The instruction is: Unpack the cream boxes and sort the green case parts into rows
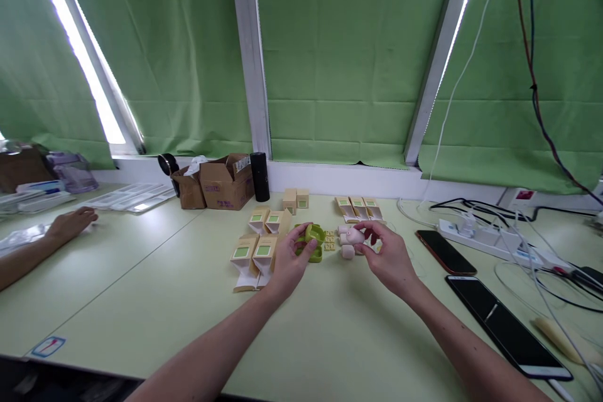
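Between the thumb and fingers of my left hand is a small green plastic cup-like piece. Another green piece lies just below it on the table. My right hand pinches a pale pink rounded piece, held over a group of similar pink pieces. Small yellow square pieces sit in rows between my hands. To the left of my left hand stand several open cream cartons with green windows.
More cartons stand behind my right hand. Brown boxes and a black cylinder line the wall. Two phones, a power strip and loose cables lie at right. Another person's hand rests at far left near clear trays.
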Motion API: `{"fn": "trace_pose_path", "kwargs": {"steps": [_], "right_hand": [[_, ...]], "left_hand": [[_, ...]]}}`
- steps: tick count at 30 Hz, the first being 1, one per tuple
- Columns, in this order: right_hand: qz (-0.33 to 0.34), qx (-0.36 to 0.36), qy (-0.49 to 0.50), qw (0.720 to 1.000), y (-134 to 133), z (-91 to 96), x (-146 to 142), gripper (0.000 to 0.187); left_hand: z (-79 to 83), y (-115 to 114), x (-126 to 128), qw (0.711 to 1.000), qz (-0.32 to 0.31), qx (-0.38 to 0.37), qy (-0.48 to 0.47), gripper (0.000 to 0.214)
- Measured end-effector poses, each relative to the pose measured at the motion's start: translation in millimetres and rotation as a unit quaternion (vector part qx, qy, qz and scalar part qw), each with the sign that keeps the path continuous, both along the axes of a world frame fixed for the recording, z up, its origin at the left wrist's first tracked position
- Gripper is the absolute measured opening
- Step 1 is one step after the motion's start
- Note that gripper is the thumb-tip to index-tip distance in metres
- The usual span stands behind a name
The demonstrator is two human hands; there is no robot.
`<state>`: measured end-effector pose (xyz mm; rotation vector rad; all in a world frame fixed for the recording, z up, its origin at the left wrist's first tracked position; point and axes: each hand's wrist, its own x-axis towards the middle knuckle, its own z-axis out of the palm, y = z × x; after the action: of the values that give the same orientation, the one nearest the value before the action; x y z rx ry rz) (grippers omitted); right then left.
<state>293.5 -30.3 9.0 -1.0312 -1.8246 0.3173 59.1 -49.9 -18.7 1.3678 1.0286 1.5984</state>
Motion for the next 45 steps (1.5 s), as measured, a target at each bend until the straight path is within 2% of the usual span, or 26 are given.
{"fn": "trace_pose_path", "kwargs": {"steps": [2,6,12,22,34,39,42,45], "right_hand": [[-0.011,0.024,-0.084,0.996,1.0,-2.9,8.0,0.027],[-0.040,0.086,-0.223,0.970,1.6,-21.4,22.3,0.030],[-0.080,0.080,-0.304,0.946,1.6,-40.1,28.4,0.027],[-0.097,0.080,-0.371,0.920,6.7,-44.8,20.4,0.029],[-0.106,0.076,-0.373,0.918,9.4,-46.6,22.7,0.031],[-0.069,0.098,-0.342,0.932,2.9,-41.9,19.7,0.032],[-0.026,0.119,-0.347,0.930,-0.7,-43.2,15.3,0.039],[-0.011,0.115,-0.363,0.925,-1.3,-46.5,11.5,0.044]], "left_hand": [[-0.2,0.0,0.4,1.000,0.004,0.001,0.001,0.060],[-0.4,0.7,1.1,1.000,0.008,0.007,0.010,0.058],[0.2,-0.4,1.9,0.999,0.015,0.011,0.030,0.057],[0.9,-0.7,3.9,1.000,0.018,0.006,0.024,0.057],[5.4,-4.8,4.7,0.999,0.020,0.008,0.034,0.055],[3.4,-3.6,3.9,0.999,0.014,0.007,0.038,0.056],[2.5,-2.6,3.6,0.999,0.015,0.010,0.039,0.056],[3.0,-2.5,3.8,0.999,0.016,0.011,0.039,0.056]]}}
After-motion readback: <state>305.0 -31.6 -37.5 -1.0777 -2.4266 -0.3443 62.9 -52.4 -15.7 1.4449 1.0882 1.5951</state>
